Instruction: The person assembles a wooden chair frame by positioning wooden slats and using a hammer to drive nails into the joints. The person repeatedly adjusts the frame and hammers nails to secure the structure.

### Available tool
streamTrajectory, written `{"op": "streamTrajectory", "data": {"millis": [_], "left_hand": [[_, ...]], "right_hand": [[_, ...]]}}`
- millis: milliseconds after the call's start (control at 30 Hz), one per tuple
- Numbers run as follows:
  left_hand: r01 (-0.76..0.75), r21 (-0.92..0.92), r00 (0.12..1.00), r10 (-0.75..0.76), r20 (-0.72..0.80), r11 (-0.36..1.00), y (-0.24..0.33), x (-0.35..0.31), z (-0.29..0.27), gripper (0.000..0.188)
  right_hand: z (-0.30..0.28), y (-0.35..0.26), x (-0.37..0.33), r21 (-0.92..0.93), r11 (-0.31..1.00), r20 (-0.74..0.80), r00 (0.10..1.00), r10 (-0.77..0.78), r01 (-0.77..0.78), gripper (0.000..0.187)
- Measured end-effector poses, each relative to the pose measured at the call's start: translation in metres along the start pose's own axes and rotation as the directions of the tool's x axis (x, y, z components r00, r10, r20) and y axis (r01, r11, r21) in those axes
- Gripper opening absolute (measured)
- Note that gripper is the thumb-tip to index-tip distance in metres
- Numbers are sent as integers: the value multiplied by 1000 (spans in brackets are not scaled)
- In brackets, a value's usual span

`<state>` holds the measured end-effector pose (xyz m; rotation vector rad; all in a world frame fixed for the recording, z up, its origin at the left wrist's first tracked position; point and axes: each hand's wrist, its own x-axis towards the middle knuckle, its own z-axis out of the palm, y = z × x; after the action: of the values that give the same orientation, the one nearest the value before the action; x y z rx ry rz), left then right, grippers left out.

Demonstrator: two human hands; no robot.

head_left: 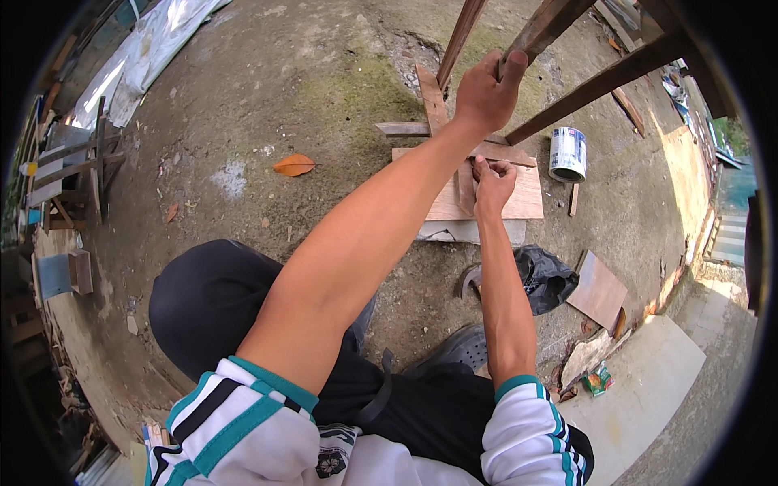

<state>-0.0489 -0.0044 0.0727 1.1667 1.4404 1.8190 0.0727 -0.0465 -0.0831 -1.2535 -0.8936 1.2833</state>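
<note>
Left hand (489, 93) closed round wooden post (553, 31), one o'clock. Right hand (496, 186) pinched narrow, contents unclear, over board (525, 197) at two o'clock. Best: post held steady, right pinch light.

Stretches the left arm (356, 227) diagonally forward and rightward, slightly bent at the elbow, past the far edge of the board (527, 201). Curls the left hand (489, 93) into a grip, thumb pointing forward. Extends the right arm (507, 300) almost straight ahead. Holds the right hand (494, 185) near that same edge, with thumb and fingers drawn close together.
</note>
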Motion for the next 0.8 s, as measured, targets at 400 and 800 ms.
{"op": "streamTrajectory", "data": {"millis": [400, 800], "left_hand": [[9, -14, 1000, -9, 2, 1000, -1, 1, 1, 66], [5, 3, 1000, -5, -1, 1000, -1, 3, -1, 66]], "right_hand": [[4, -5, -2, -48, 999, -32, 999, 10, -11, 42], [9, -19, -2, -95, 993, -26, 997, 69, -72, 44]]}}
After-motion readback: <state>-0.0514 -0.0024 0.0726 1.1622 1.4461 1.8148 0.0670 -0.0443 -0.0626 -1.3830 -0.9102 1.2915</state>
